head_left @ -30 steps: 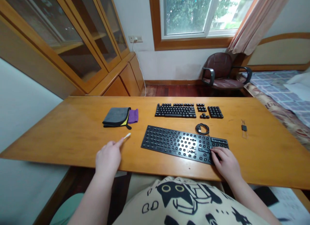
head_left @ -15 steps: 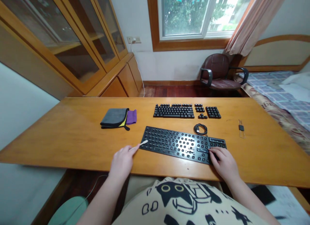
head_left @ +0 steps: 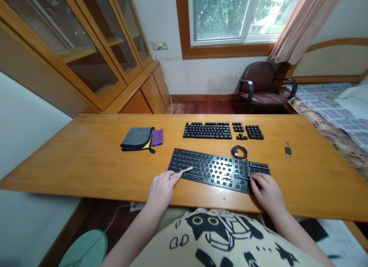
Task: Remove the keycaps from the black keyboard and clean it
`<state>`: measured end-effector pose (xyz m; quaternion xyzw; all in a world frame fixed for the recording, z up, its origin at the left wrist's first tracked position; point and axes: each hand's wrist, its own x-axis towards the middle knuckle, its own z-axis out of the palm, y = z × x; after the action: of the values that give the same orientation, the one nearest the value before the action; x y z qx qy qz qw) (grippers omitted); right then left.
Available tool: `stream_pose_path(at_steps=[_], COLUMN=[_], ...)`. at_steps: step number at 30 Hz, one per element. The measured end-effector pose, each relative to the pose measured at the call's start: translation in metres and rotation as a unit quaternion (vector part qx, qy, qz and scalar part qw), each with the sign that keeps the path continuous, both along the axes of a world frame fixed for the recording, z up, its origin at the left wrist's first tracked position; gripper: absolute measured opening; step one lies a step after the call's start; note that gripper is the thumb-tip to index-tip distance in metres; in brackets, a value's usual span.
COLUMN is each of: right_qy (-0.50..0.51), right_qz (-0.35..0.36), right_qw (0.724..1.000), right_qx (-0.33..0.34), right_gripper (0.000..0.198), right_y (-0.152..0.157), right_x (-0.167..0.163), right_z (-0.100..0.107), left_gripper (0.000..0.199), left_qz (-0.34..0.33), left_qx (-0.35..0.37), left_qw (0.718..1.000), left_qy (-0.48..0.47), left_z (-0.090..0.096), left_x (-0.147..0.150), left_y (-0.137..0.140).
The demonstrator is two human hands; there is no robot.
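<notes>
My left hand (head_left: 161, 187) is closed around a slim white brush (head_left: 187, 169). The brush's pale head lies over the left part of a black keyboard (head_left: 205, 168), which has no keycaps on its switches. My right hand (head_left: 267, 192) grips the keyboard's right end, with fingertips on top and the thumb near its front edge. Behind the keyboard is a coiled black cable (head_left: 239, 152). Black keycaps (head_left: 207, 130) are laid out farther back in keyboard order, with the number-pad keycaps (head_left: 254, 132) grouped at their right.
A folded grey cloth (head_left: 137, 138) with a purple cloth (head_left: 157, 137) lies at the back left of the wooden desk (head_left: 86, 155). A small wire tool with a black middle (head_left: 288, 150) lies to the right. Beyond the desk stands a chair (head_left: 258, 84).
My left hand has moved right with the brush, from the keyboard's left edge farther in over the switches. My right hand stays on the keyboard. The view has shifted slightly.
</notes>
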<state>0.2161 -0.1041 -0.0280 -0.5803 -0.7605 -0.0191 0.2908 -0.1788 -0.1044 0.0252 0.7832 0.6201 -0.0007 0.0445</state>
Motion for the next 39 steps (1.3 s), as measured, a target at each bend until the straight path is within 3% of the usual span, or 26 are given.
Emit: stream_pose_path(at_steps=[6,15,21,24,27,30,34,39], right_qy=[-0.004,-0.006,-0.003,-0.004,-0.004,-0.004,-0.006,-0.004], right_qz=[-0.004,0.005,0.008,0.004,0.001,0.000,0.002,0.002], right_qw=[1.000,1.000,1.000,1.000,1.000,1.000,1.000,1.000], right_qx=[-0.006,-0.004,-0.005,-0.006,-0.009,-0.009,-0.001,-0.005], right_gripper=[0.014,0.017,0.016,0.015,0.015,0.015,0.014,0.015], right_y=[-0.001,0.000,0.000,0.000,-0.001,-0.001,-0.001,-0.001], right_x=[0.000,0.001,0.001,0.002,0.002,0.001,0.001,0.001], right_z=[0.000,-0.001,-0.001,-0.003,-0.003,-0.002,0.000,0.000], left_gripper=[0.050,0.040,0.045,0.048,0.043,0.040,0.036,0.037], left_qz=[0.013,0.038,0.216,0.148,0.004,-0.067,-0.091,-0.072], left_qx=[-0.069,-0.105,-0.056,-0.039,-0.032,-0.018,-0.023,-0.055], left_qw=[0.997,0.993,0.961,0.981,0.999,0.997,0.995,0.996], left_qy=[-0.019,0.032,0.161,0.118,0.035,-0.019,-0.036,-0.025], left_z=[-0.004,0.029,0.060,0.060,0.047,0.030,0.015,0.018], left_x=[0.013,-0.007,-0.067,-0.071,-0.049,-0.023,-0.010,-0.030], left_y=[0.006,0.010,0.022,0.026,0.025,0.025,0.033,0.047])
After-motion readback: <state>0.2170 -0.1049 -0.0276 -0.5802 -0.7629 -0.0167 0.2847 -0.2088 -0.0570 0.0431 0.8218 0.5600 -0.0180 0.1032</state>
